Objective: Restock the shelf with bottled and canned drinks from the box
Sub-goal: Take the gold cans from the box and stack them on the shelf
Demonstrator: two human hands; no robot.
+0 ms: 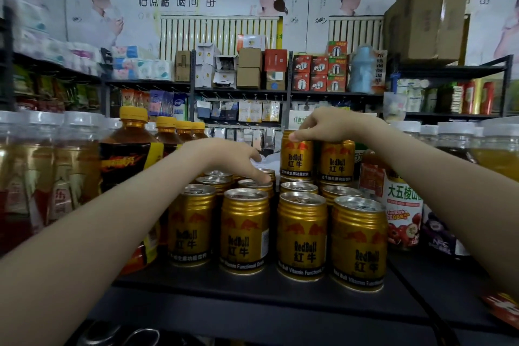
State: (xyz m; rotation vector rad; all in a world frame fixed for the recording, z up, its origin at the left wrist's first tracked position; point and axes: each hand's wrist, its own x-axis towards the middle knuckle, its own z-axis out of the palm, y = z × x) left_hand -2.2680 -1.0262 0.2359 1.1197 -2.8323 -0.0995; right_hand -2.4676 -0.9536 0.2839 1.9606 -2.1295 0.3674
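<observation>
Several gold Red Bull cans point(245, 229) stand in rows on the black shelf point(252, 286). Two more are stacked on the back rows. My right hand point(328, 125) grips the top of the left stacked can point(296, 159) from above; the other stacked can point(335, 161) stands right beside it. My left hand point(238, 159) reaches over the rows, its fingertips resting on the lid of a second-row can point(255, 185). The box is not in view.
Amber bottles with yellow caps point(132, 154) and clear-capped bottles point(45, 166) stand left of the cans. Juice bottles point(401, 205) crowd the right side. Behind, a far rack point(241, 90) holds small boxes and tissue packs.
</observation>
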